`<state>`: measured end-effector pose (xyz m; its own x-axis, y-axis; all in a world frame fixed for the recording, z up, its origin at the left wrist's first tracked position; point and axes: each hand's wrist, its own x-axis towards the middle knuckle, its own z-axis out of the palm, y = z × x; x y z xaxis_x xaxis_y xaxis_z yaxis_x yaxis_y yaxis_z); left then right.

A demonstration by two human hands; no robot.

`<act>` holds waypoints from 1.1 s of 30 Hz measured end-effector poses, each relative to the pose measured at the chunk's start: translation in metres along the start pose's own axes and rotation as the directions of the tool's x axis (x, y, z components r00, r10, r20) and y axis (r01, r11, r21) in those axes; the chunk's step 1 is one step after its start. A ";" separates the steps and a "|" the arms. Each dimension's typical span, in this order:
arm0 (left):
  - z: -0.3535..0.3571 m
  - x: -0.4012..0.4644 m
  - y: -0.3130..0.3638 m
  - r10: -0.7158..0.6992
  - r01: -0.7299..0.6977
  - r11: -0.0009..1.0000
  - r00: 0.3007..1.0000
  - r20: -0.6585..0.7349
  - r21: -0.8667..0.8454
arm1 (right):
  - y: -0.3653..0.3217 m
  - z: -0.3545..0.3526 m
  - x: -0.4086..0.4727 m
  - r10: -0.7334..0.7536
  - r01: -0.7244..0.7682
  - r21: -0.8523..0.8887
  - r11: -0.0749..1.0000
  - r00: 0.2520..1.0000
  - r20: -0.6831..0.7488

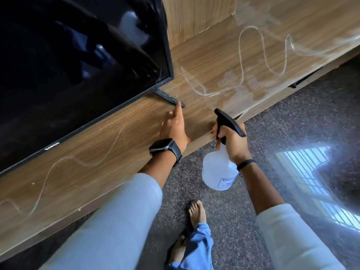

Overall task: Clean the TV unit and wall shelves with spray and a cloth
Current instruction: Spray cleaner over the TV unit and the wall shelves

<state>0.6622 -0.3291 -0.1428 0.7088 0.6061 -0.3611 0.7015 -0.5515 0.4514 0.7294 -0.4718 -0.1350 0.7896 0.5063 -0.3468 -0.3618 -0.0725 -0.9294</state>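
Observation:
The wooden TV unit (120,133) runs diagonally across the view, its top marked with pale wavy spray lines and wet patches. A black TV (68,65) stands on it at the left, one foot (167,97) near the front. My left hand (174,126) rests flat on the unit's top just in front of that foot, fingers apart and holding nothing. My right hand (232,142) grips the black trigger head of a translucent white spray bottle (219,170), held over the floor by the unit's front edge, nozzle toward the top. No cloth is visible.
Dark speckled stone floor (292,123) lies to the right and below, with a bright window reflection (311,178). My bare feet (196,213) and blue trouser leg are at the bottom centre. A wooden back panel (194,16) rises behind the unit.

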 end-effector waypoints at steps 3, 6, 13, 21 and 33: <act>0.001 0.000 0.002 -0.022 0.022 1.000 1.000 0.005 -0.002 | -0.010 0.000 0.008 0.026 -0.026 0.020 0.999 0.999 0.022; 0.004 0.001 0.000 -0.030 0.030 0.999 0.999 0.012 -0.016 | -0.022 -0.001 0.015 0.013 -0.017 0.046 0.999 0.995 0.095; 0.003 -0.001 -0.001 -0.047 0.048 0.998 0.998 0.035 -0.033 | -0.028 0.004 0.023 0.088 -0.095 0.115 0.989 0.994 0.059; -0.002 -0.006 0.004 -0.031 0.032 0.995 0.999 0.016 -0.090 | -0.023 0.007 0.027 0.211 -0.218 0.164 0.962 0.976 0.057; -0.004 -0.006 0.007 -0.081 0.084 0.992 0.996 0.028 -0.096 | -0.039 0.023 0.047 0.375 -0.391 0.111 0.914 0.917 0.138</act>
<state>0.6624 -0.3347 -0.1339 0.6512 0.6325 -0.4194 0.7480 -0.4414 0.4956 0.7692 -0.4258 -0.1120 0.5197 0.5556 -0.6491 -0.6942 -0.1683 -0.6998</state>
